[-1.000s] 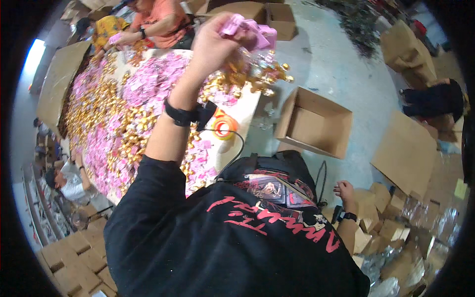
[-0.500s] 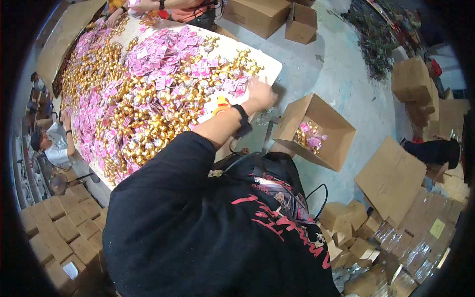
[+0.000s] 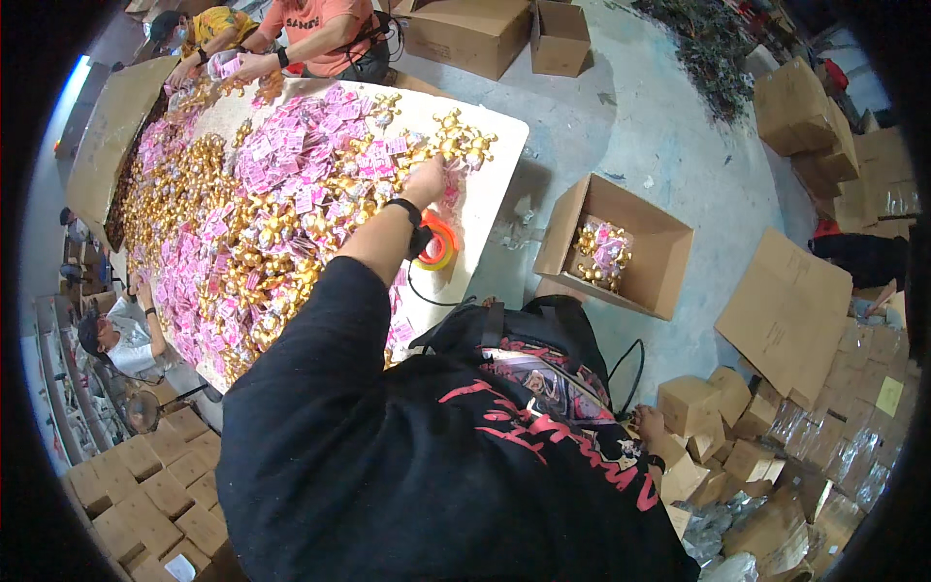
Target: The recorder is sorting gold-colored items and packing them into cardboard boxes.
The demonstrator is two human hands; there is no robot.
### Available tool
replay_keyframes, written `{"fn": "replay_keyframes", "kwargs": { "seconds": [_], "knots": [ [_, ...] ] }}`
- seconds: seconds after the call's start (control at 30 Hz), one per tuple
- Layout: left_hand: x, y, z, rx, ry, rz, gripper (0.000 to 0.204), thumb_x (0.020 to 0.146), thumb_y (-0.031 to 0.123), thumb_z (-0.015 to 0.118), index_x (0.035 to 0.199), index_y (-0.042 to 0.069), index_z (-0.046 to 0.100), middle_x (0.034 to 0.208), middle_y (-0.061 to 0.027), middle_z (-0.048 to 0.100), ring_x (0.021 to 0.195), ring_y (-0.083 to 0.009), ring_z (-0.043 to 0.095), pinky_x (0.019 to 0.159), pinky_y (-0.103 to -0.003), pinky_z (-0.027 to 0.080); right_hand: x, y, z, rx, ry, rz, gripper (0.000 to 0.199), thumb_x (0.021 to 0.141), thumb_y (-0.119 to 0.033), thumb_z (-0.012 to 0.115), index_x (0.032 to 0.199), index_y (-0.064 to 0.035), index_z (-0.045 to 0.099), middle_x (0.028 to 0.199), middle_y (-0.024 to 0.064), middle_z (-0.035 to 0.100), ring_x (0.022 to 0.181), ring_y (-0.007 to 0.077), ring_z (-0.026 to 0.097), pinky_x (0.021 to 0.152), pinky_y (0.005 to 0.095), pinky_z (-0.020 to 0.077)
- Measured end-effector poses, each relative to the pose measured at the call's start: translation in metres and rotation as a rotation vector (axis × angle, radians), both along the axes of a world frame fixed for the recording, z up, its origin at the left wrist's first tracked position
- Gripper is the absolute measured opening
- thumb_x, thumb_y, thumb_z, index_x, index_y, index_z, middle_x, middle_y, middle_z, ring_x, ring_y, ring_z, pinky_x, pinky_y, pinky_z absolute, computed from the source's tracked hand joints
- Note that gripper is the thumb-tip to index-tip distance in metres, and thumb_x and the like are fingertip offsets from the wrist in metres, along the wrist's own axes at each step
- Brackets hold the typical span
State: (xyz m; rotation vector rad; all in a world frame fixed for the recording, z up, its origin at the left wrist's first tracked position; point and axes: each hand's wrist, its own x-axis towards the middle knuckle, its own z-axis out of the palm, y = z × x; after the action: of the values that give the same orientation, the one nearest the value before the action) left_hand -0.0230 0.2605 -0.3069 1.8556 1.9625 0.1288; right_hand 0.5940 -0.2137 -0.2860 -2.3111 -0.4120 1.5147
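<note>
My left hand (image 3: 425,181), with a dark band on the wrist, is over the table (image 3: 495,189) at the right end of a heap of small gold figures (image 3: 291,267). Its fingers are bent down and closed beside a few gold pieces (image 3: 470,141); what they hold is hidden. Pink printed cards (image 3: 296,141) and clear wrappers are mixed through the heap. Next to my wrist lies an orange and yellow ring (image 3: 441,242), like rolls of tape. My right hand (image 3: 648,425) is low beside my body, partly hidden by my clothing, and its fingers are unclear.
An open carton (image 3: 655,262) right of the table contains gold and pink pieces (image 3: 603,254). Two people (image 3: 325,39) work at the far side, another person (image 3: 131,335) at the left. Stacked cartons (image 3: 160,475) stand lower left; cartons and plastic (image 3: 747,485) crowd the lower right.
My left hand has moved left from the table's edge to the gold pieces, uncovering the orange and yellow ring. My right hand has come into view. More gold shows in the carton.
</note>
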Motion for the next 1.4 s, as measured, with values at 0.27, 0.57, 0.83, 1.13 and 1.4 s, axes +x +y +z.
{"fn": "replay_keyframes", "kwargs": {
  "seconds": [0.27, 0.57, 0.83, 1.13, 1.4],
  "knots": [
    [-0.068, 0.038, 0.156, 0.281, -0.393, -0.047, 0.029, 0.083, 0.003, 0.061, 0.112, 0.001, 0.064, 0.096, -0.0133, 0.072, 0.076, -0.0179, 0.069, 0.068, -0.033, 0.055, 0.001, 0.009, -0.016, -0.033, 0.019, -0.079, 0.023, 0.094, -0.026, 0.059, 0.094, -0.0032, 0.062, 0.077, 0.0097, 0.065, 0.061, 0.0205, 0.065, 0.053, 0.0332, 0.0518],
    [-0.023, 0.022, 0.344, 0.372, -0.808, -0.280, 0.030, 0.091, -0.001, 0.064, 0.121, -0.002, 0.058, 0.115, -0.0053, 0.065, 0.105, -0.0120, 0.063, 0.092, -0.026, 0.051, -0.004, 0.019, -0.043, -0.008, 0.185, -0.003, 0.022, 0.095, -0.027, 0.056, 0.098, -0.0048, 0.059, 0.078, 0.0093, 0.064, 0.063, 0.0218, 0.065, 0.053, 0.0341, 0.0504],
    [0.089, -0.023, 0.413, 0.221, -1.132, -0.504, 0.033, 0.090, -0.004, 0.061, 0.122, 0.000, 0.054, 0.110, -0.0097, 0.066, 0.102, -0.0156, 0.065, 0.088, -0.028, 0.054, -0.014, 0.035, -0.047, -0.008, 0.143, -0.103, 0.023, 0.096, -0.028, 0.055, 0.098, -0.0056, 0.058, 0.082, 0.0078, 0.064, 0.068, 0.0200, 0.065, 0.055, 0.0335, 0.0494],
    [0.179, -0.021, 0.298, 0.309, -0.922, -0.501, 0.034, 0.081, 0.002, 0.069, 0.114, 0.003, 0.061, 0.087, -0.0121, 0.069, 0.072, -0.0140, 0.068, 0.062, -0.030, 0.055, 0.010, 0.029, -0.062, 0.206, -0.285, 1.066, 0.025, 0.090, -0.025, 0.062, 0.110, -0.0090, 0.060, 0.096, 0.0135, 0.066, 0.079, 0.0310, 0.066, 0.067, 0.0445, 0.0539],
    [0.072, -0.080, 0.116, 0.243, -0.490, -0.233, 0.031, 0.085, 0.020, 0.067, 0.109, 0.001, 0.064, 0.101, -0.0190, 0.069, 0.095, -0.0327, 0.068, 0.086, -0.040, 0.053, 0.054, -0.016, -0.124, 0.189, -0.477, 1.429, 0.034, 0.081, -0.009, 0.065, 0.115, -0.0106, 0.065, 0.105, 0.0208, 0.066, 0.092, 0.0418, 0.065, 0.085, 0.0498, 0.0520]
  ]
}}
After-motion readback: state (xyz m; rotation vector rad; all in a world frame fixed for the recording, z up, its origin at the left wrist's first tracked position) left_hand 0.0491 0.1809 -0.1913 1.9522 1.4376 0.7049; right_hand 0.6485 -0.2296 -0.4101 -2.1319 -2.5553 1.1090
